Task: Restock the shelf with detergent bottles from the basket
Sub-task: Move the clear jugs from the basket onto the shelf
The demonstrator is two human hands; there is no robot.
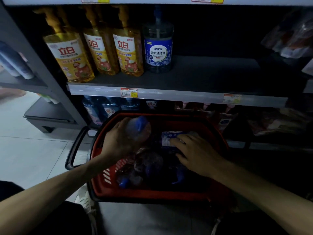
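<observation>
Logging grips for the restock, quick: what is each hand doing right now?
Left hand: holding a blue-capped bottle over the basket.
Right hand: on a labelled bottle; grip cannot be told.

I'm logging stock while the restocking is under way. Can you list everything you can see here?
Yellow detergent bottles: three in front, yellow, left on the middle shelf.
Blue-label bottle: one, clear with blue label, right beside them.
Price tags: two, red and yellow, on that shelf's edge.
Basket: one, red with black handle, on the floor.
Bottles in basket: count unclear, dark with blue pumps.
Left hand: one, grips a blue-capped bottle over the basket.
Right hand: one, fingers rest on a labelled bottle in the basket.
</observation>
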